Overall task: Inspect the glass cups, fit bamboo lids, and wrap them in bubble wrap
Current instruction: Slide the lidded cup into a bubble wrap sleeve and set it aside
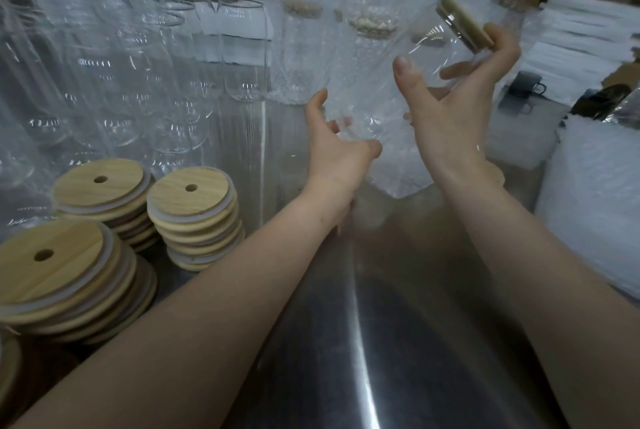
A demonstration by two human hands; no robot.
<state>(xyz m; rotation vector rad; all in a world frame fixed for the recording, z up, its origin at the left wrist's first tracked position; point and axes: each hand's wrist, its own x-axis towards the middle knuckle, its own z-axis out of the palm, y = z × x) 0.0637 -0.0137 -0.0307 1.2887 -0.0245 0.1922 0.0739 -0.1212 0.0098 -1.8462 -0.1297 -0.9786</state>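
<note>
Tilted glass cup, smooth, clear, round bamboo lid fitted, gripped by right hand; left hand pinches dimpled bubble wrap; cup base blurred.

Single wide head-worn view, forward and down, close over the steel table, glass cups beyond.

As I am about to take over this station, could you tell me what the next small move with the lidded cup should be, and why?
Probably draw the bubble wrap up over the glass cup. The right hand holds it tilted with the bamboo lid already on, and the left hand grips the wrap at its base.
</note>
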